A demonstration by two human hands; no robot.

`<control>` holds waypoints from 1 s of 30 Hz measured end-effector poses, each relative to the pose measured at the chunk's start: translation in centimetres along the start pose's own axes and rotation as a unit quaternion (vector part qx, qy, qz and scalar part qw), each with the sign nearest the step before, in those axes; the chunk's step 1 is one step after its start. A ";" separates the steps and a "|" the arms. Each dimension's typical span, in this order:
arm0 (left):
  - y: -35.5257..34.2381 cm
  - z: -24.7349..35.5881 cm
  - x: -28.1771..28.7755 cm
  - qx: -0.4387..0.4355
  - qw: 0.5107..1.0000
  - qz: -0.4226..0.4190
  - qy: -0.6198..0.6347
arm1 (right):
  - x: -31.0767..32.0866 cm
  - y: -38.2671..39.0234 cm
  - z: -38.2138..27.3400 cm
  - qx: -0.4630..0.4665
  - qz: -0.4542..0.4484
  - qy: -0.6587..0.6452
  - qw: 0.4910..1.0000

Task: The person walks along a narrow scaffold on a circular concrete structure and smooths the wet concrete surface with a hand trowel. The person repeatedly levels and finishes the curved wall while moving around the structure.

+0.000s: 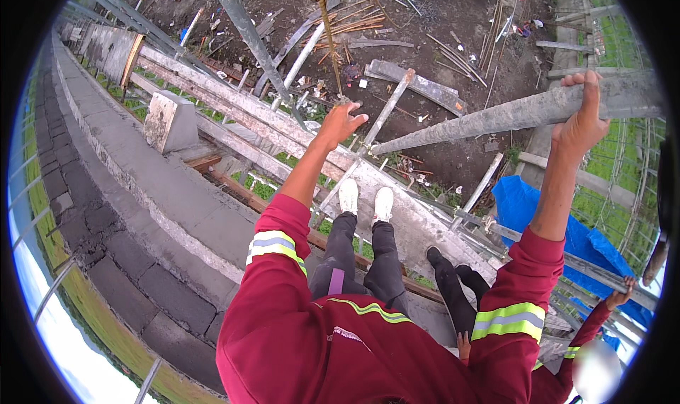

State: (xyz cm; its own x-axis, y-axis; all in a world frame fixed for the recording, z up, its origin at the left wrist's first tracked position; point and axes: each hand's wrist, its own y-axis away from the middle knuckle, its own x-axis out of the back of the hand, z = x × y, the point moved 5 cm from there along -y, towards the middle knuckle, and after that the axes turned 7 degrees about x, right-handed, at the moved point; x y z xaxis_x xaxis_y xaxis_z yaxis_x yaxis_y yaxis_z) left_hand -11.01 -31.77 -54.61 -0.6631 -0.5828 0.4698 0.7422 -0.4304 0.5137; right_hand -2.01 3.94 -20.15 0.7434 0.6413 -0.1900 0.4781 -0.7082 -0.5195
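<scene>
A right hand is gripping a slanting grey pole above a platform.
The right hand (584,117) is wrapping its fingers over the pole (496,122), which is running from the right edge to beside the platform's outer edge. The left hand (341,126) is hanging part-open, fingers loosely bent, just below a rope (330,39); whether they are touching, I cannot tell. White shoes (383,204) are standing on the platform (425,223). Farther down, boards (418,85) are lying on soil (450,14).
</scene>
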 end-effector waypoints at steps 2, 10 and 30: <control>2.2 10.1 1.5 -0.136 0.989 0.028 0.047 | 0.2 0.0 0.4 -0.014 0.039 -0.011 0.999; 11.6 39.3 0.9 -0.436 0.894 0.068 -0.073 | -0.3 0.8 -2.7 -0.097 -0.112 0.084 0.985; 6.6 45.3 -2.9 -0.415 0.869 0.161 0.214 | 38.1 68.8 -12.7 -0.564 0.084 0.334 0.750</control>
State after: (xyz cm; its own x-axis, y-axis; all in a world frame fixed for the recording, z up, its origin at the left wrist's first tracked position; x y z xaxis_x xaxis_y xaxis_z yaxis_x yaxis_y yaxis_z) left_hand -8.60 -1.72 -20.08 -0.4429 -0.8919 0.0916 0.8145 -0.4430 -0.3745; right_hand 65.16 -24.12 -52.60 0.7260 0.4901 0.4824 0.1626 -0.8039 0.5721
